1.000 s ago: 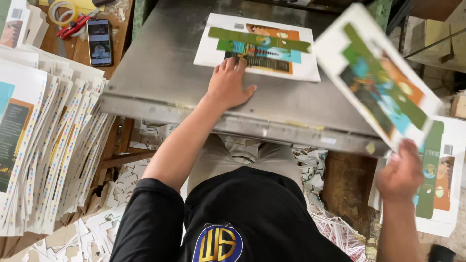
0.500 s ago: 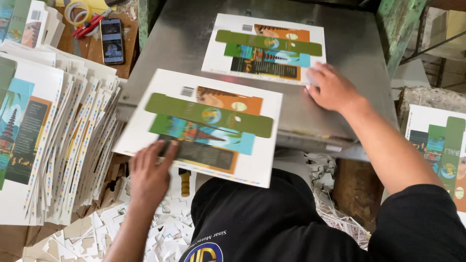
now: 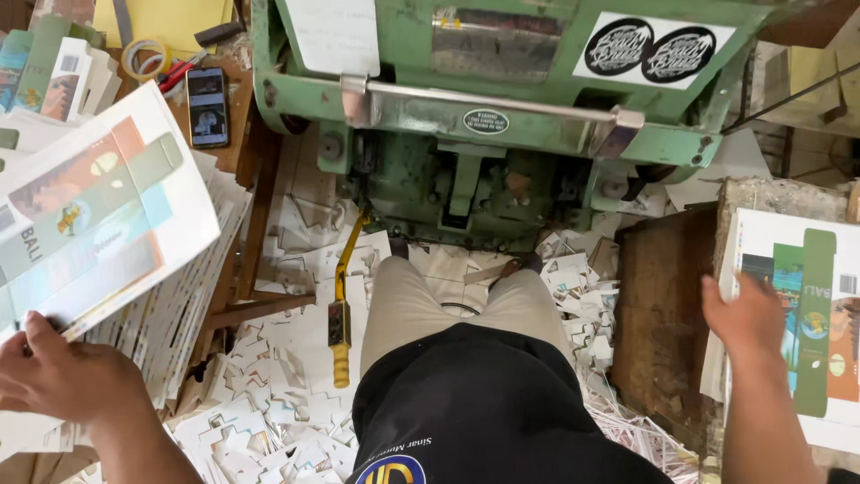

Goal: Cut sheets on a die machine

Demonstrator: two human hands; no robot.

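My left hand [image 3: 63, 376] grips the near edge of a printed white sheet [image 3: 98, 206] with green, orange and blue bands, held over the stack of sheets [image 3: 193, 305] at my left. My right hand [image 3: 748, 314] rests with fingers spread on the left edge of another stack of printed sheets [image 3: 806, 314] at my right. Ahead stands a green press machine [image 3: 484, 99] with its metal plate raised out of sight. My legs are seen below, in beige trousers and a black shirt.
White paper offcuts [image 3: 296, 287] litter the floor around my legs. A yellow-handled lever [image 3: 340, 314] stands left of my knee. A phone [image 3: 208, 106], tape roll [image 3: 148, 58] and scissors lie on the wooden shelf at the back left. A dark wooden block [image 3: 663, 305] sits right.
The machine's plate has swung up and away. My left hand carried the printed sheet from the plate over to the left stack. My right hand left the plate and moved to the right stack.
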